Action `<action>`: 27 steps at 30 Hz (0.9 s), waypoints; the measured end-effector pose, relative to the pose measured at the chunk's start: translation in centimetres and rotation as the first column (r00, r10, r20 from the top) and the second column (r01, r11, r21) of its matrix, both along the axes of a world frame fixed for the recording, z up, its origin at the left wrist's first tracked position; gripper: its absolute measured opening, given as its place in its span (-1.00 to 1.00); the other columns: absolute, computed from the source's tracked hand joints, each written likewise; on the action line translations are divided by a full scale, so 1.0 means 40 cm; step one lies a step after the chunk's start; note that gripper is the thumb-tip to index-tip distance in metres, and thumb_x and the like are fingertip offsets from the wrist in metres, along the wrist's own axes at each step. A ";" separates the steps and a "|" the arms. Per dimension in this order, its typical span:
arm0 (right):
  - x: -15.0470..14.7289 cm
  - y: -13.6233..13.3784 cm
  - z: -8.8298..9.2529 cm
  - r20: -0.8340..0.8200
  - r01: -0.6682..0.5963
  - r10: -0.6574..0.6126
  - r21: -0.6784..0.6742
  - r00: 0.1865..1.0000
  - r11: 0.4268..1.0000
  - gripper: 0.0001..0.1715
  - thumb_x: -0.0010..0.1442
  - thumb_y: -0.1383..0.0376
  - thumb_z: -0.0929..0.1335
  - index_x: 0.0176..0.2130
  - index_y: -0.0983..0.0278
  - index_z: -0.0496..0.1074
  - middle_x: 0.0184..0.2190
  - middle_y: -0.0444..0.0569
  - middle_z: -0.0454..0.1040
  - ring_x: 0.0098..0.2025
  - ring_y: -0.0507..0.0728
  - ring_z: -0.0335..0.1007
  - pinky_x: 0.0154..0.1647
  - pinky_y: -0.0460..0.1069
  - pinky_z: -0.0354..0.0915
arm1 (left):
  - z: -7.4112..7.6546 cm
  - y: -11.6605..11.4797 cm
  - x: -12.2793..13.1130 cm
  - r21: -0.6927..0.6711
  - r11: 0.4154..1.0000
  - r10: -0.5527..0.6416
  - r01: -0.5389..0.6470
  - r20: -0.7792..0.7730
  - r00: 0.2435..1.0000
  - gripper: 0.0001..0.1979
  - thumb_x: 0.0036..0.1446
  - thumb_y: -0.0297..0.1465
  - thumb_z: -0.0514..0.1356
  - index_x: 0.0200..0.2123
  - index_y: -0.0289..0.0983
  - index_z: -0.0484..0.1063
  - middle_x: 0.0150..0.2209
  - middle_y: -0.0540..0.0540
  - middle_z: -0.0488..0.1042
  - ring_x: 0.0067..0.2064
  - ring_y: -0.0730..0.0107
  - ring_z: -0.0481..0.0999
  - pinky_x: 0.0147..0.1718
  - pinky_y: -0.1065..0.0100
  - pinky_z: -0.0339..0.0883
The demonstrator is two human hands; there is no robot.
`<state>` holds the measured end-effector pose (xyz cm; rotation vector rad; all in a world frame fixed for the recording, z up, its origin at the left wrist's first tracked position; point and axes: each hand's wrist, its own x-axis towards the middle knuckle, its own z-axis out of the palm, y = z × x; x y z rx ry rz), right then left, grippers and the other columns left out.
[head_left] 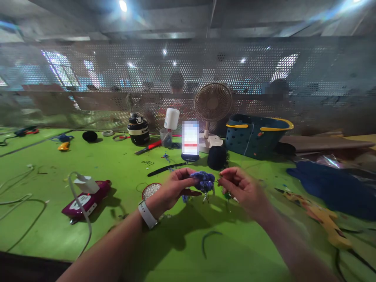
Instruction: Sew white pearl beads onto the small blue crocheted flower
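Note:
My left hand (180,186), with a white watch (147,214) on its wrist, grips a small blue-purple crocheted piece (203,181) between thumb and fingers. Thin wire-like strands hang from the underside of the piece. Just to its right, the fingertips of my right hand (239,188) are pinched together on something thin, too small to make out, close to the edge of the crochet. Below the right fingers a small green bit (227,195) shows. A red-rimmed dish of white beads (151,190) sits partly behind my left hand.
Behind my hands stand a phone (190,139), a dark yarn ball (217,158), a fan (213,105) and a teal basket (258,135). A purple power strip (86,199) with cables lies left. A yellow glue gun (320,219) and dark blue cloth (331,188) lie right.

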<state>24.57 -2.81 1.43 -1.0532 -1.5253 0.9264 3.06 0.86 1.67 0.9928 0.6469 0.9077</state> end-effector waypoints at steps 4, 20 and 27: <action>-0.011 -0.005 -0.002 -0.015 0.018 -0.018 0.027 1.000 0.999 -0.81 0.16 0.21 0.43 -0.27 0.22 0.37 -0.46 -0.17 0.43 -0.44 -0.03 0.37 -0.43 -0.14 0.35 | 0.001 -0.002 0.003 0.002 1.000 -0.025 0.025 -0.017 1.000 -0.68 -0.19 -0.39 0.47 -0.37 -0.36 0.45 -0.37 -0.05 0.52 -0.38 0.42 0.54 -0.42 0.37 0.48; -0.024 -0.018 0.014 -0.068 0.230 -0.225 0.082 0.972 0.970 -0.79 0.15 0.24 0.39 -0.19 0.26 0.40 -0.43 -0.11 0.45 -0.49 0.00 0.37 -0.51 -0.10 0.36 | 0.001 0.009 -0.009 0.060 0.998 0.017 -0.015 -0.042 0.999 -0.71 -0.15 -0.39 0.44 -0.38 -0.35 0.44 -0.35 -0.05 0.52 -0.36 0.42 0.53 -0.38 0.36 0.48; -0.019 -0.016 0.009 0.067 0.132 -0.126 -0.099 0.990 0.986 -0.63 0.15 0.24 0.32 -0.03 0.24 0.41 -0.22 0.02 0.47 -0.40 0.06 0.39 -0.49 -0.05 0.31 | -0.003 0.027 -0.024 0.081 0.996 -0.025 0.036 -0.134 0.991 -0.76 -0.11 -0.40 0.41 -0.41 -0.33 0.42 -0.40 -0.05 0.53 -0.40 0.42 0.52 -0.43 0.38 0.45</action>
